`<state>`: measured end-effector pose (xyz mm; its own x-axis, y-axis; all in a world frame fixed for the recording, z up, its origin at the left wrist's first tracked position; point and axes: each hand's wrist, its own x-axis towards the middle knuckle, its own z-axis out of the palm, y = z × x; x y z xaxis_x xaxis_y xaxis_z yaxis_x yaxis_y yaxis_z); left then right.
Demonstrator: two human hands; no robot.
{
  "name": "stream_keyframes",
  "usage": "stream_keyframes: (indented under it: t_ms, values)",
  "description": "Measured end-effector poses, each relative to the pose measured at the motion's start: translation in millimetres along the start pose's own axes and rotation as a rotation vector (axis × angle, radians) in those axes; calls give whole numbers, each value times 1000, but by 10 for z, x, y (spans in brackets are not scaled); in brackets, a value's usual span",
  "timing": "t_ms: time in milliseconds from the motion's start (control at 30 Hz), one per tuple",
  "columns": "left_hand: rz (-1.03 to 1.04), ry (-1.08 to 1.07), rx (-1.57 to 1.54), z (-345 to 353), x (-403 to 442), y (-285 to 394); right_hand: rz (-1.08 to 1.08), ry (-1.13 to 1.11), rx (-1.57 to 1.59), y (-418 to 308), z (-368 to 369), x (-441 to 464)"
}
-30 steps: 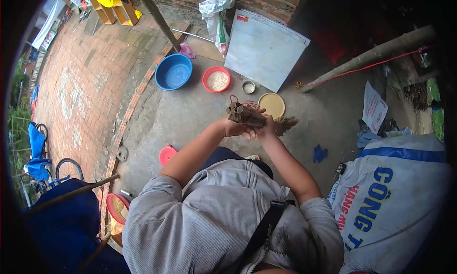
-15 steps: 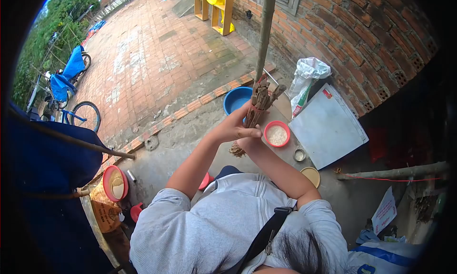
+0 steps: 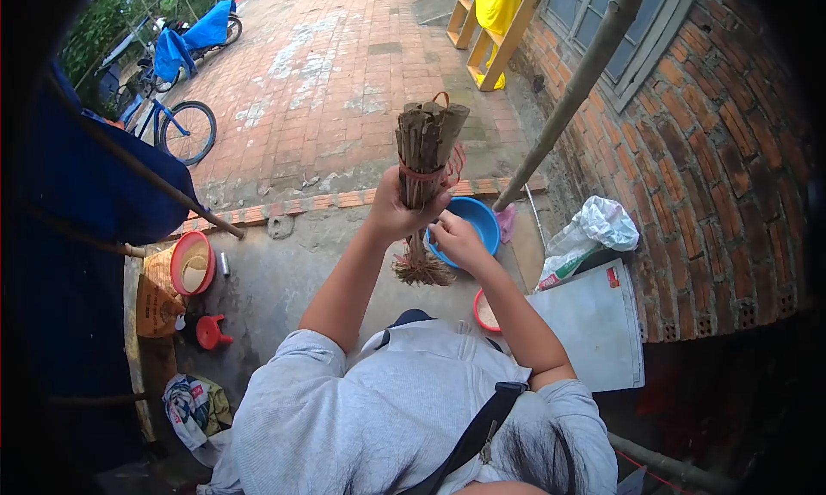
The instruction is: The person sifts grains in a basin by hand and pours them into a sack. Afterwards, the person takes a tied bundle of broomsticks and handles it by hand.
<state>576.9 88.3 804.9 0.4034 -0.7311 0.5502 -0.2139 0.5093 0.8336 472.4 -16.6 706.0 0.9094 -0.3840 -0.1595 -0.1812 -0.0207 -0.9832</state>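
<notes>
My left hand (image 3: pixel 404 209) is wrapped around a bundle of dried stalks (image 3: pixel 422 151), held upright in front of my chest. Red string (image 3: pixel 420 175) binds it just above my fist, with loose loops on the right side. Cut stalk ends show at its top, and its lower end spreads into a frayed tuft. My right hand (image 3: pixel 460 239) is just right of the bundle's lower part, with its fingers curled inward. What those fingers hold, if anything, is hidden. Behind that hand is a blue basin (image 3: pixel 473 219) on the ground.
A red bowl (image 3: pixel 486 312) of pale grains is partly behind my right forearm. A white panel (image 3: pixel 585 323) and a plastic sack (image 3: pixel 594 232) lie to the right, near a slanting pole (image 3: pixel 576 90). At left are a red basin (image 3: pixel 192 262) and a red stool (image 3: pixel 212 331).
The bundle has come more upright and shifted left and up in view. My right hand has moved from crossing under my left hand to the bundle's right side. The view has turned.
</notes>
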Motion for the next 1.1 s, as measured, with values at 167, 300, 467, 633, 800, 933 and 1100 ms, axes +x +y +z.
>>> stream_keyframes:
  t_ms: [167,300,467,633,800,933,1100]
  values:
    - [-10,127,-46,136,229,-42,-584,-135,-553,-432,-369,145]
    - [15,203,-57,184,288,-151,-572,-342,-479,-531,-437,328]
    - [56,236,-45,55,552,-159,-267,-468,-37,-447,-297,687]
    - [73,156,-62,-407,947,84,-228,-601,-183,-355,-151,1334]
    - [211,89,-54,-995,1342,288,-350,-629,-239,-685,22,1863]
    - [389,91,-15,-1288,1665,381,-425,-586,-220,-919,44,2133]
    - [449,-51,-159,-1359,2033,475,-625,-518,-110,-1242,-76,2207]
